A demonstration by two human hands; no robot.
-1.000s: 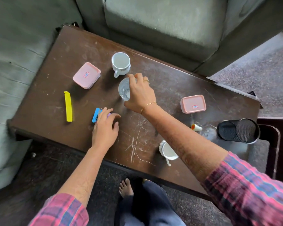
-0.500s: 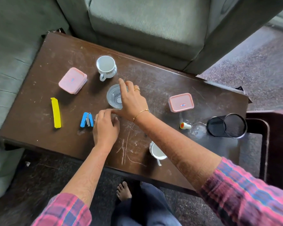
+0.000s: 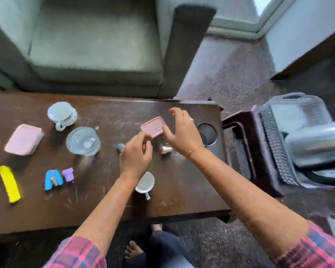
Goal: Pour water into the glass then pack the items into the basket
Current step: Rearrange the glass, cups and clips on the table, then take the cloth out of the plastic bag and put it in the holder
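Note:
Both hands are at a small pink lidded box (image 3: 153, 128), lifted and tilted above the table (image 3: 182, 180). My left hand (image 3: 136, 154) pinches its near left corner. My right hand (image 3: 182, 132) touches its right end with thumb and fingers spread. The clear glass (image 3: 83, 141) stands left of my hands. The grey mesh basket (image 3: 275, 144) sits on a dark stool at the right, off the table. A small bottle with a white cap (image 3: 166, 149) lies under my right hand.
On the table: a white cup (image 3: 63, 115) at the back, another white cup (image 3: 145, 183) near my left wrist, a second pink box (image 3: 23, 139), a yellow clip (image 3: 9, 182), a blue clip (image 3: 53, 179), a purple cap (image 3: 68, 174), a black mesh cup (image 3: 207, 134). Sofa behind.
My right hand has let go of the glass and my left hand has left the clips. Both moved right to the pink box, which is now raised. The view swung right, showing the basket.

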